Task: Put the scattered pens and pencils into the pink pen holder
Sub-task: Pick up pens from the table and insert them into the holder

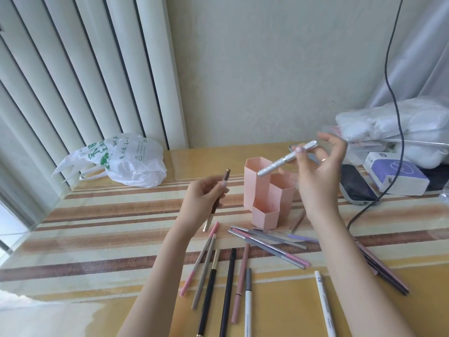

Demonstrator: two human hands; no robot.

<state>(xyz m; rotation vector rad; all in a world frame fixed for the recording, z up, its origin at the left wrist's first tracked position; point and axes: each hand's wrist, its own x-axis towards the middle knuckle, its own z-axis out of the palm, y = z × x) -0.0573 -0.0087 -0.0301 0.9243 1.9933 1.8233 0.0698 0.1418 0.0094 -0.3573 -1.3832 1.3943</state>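
A: What do the 2 hands hold?

B: The right hand [318,176] is raised and holds a silver glitter pen [286,158] between thumb and fingers. The pen is tilted, and its lower end is above the tallest compartment of the pink pen holder [263,190]. The left hand [204,200] is closed around a brown pencil [217,200], nearly upright, with its metal cap on top.

A: Where is the holder?

B: It stands on the table [97,239] between the 2 hands, a little beyond them. It has 3 hexagonal compartments of different heights. I cannot tell what is inside.

A: And the other pens?

B: They lie on the table below the hands, nearer to the person. Between the forearms I see a pink pencil [199,259], a black pen [227,293], a dusty pink pen [240,283] and a grey and white pen [247,302]. A crossed pile of grey and pink pens [269,246] lies just in front of the holder. A white pen [324,305] lies under the right forearm

A: Anything else?

B: A white plastic bag [126,161] is far left of the left hand
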